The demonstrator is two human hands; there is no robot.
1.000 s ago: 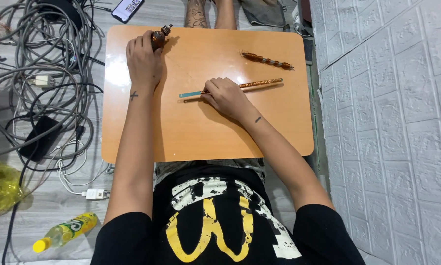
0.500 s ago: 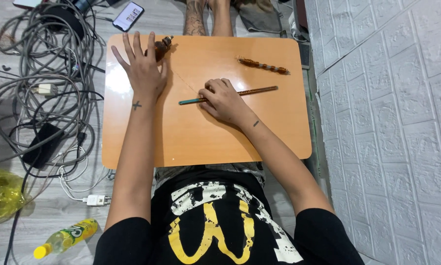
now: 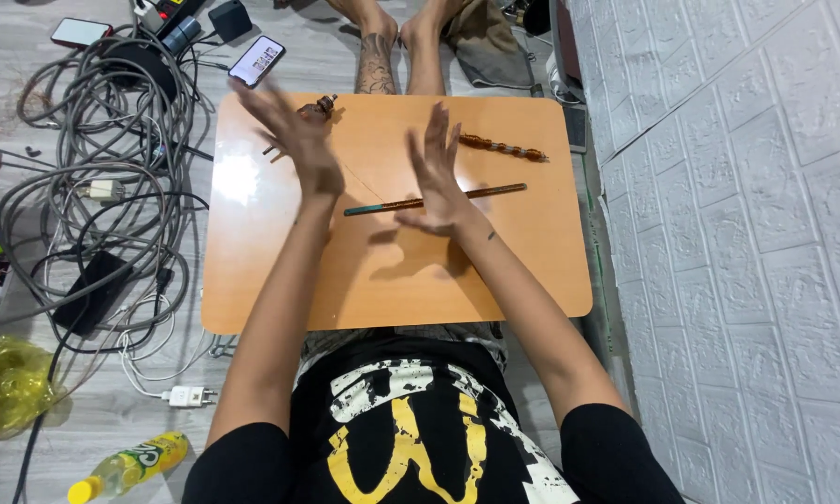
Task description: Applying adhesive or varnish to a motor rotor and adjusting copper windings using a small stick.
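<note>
A: Where are the hands?

B: Both are lifted above the small wooden table point(image 3: 392, 280). The left hand point(image 3: 289, 131) is over the far left part of the top, fingers spread and blurred, holding nothing. The right hand point(image 3: 436, 173) is near the middle, palm turned inward, fingers straight and apart, also empty.

A: What lies closest to them?

B: A long thin brown stick with a teal tip point(image 3: 434, 199) lies flat across the middle of the table, running left to right. The right hand is over its middle part and hides a stretch of it; I cannot tell whether the hand's edge touches it.

A: Anything else on the top?

B: A beaded brown rod point(image 3: 502, 147) lies near the far right edge, apart from the stick. A small dark brown piece point(image 3: 319, 106) sits at the far left edge, just past the left hand's fingers and partly hidden by them.

A: And around the table?

B: A heap of grey cables point(image 3: 93, 187) covers the floor on the left, with a phone point(image 3: 255, 61) near the table's far left corner. A yellow-green bottle point(image 3: 130, 464) lies on the floor nearer the person, and a white brick-pattern wall point(image 3: 747, 233) stands on the right.
</note>
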